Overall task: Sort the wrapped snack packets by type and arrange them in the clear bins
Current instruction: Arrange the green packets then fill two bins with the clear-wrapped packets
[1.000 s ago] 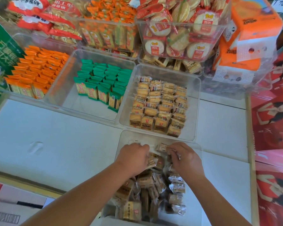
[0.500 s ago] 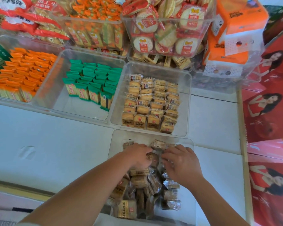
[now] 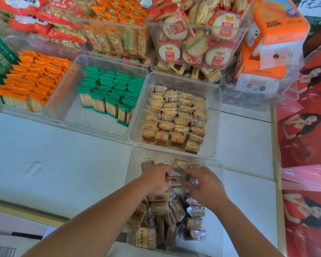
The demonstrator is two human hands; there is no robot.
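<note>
our left hand [image 3: 156, 178] curled round a brown clear-wrapped snack packet [image 3: 174, 181] in the nearest clear plastic bin [image 3: 135, 164], our right hand [image 3: 207, 186] just beside it, whether it grips we cannot tell

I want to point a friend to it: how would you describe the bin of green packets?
On the white table, three clear bins sit side by side in a row. The middle bin holds green packets standing in rows. Its left neighbour holds orange packets, its right tan packets.
</note>
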